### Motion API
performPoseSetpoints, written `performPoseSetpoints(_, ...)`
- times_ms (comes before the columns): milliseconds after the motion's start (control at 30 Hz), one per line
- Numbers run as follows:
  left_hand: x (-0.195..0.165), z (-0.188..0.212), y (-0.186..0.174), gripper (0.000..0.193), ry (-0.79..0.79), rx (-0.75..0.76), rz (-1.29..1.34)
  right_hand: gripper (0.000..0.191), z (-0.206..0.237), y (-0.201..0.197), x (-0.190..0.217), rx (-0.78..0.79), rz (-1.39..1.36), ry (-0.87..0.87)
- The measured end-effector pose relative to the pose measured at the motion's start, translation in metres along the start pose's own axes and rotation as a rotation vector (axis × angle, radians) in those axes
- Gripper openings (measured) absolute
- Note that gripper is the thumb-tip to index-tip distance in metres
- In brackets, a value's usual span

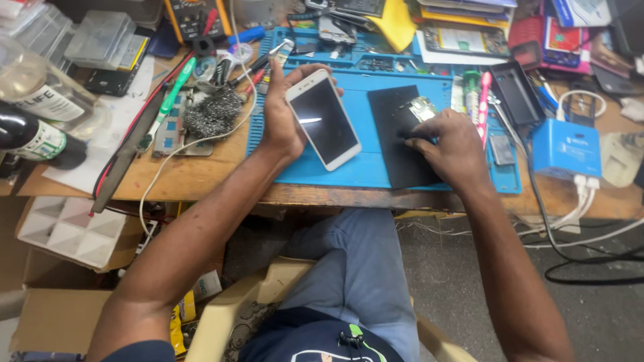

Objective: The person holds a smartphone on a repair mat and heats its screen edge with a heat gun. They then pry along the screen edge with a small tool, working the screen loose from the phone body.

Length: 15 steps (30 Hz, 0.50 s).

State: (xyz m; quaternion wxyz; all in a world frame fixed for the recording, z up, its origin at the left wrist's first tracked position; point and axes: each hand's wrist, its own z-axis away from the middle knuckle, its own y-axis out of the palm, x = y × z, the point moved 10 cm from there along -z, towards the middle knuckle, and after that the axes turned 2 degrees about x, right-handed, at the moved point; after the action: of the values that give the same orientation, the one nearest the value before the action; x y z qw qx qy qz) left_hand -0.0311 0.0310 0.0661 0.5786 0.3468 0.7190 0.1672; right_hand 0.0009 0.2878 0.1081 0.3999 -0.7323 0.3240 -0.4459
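Observation:
My left hand (285, 110) holds a white smartphone (323, 119) with a dark screen, tilted above the blue work mat (355, 171). My right hand (453, 144) rests on a black phone back panel (396, 144) lying on the mat, fingers pressed against it near a small circuit board (421, 107) at its upper right corner. Whether the fingers pinch anything is hidden.
Steel wool (213, 112), a green toothbrush (169, 100) and a pink toothbrush (484, 107) lie on the wooden bench (201, 177). A blue box (567, 147) with white cables sits at the right, a black tray (515, 94) behind it. Bottles (37, 94) stand far left.

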Motion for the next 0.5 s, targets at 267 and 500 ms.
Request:
performPoseSetpoints(267, 0.018, -0.026, -0.001, 0.092, -0.082, 0.029, 0.111, 0.016, -0.003, 0.050, 0.017, -0.074, -0.755, 0.244)
performPoseSetpoints(500, 0.018, -0.025, -0.008, 0.096, -0.075, -0.024, 0.161, 0.018, -0.013, 0.054, 0.048, -0.100, -0.601, 0.236)
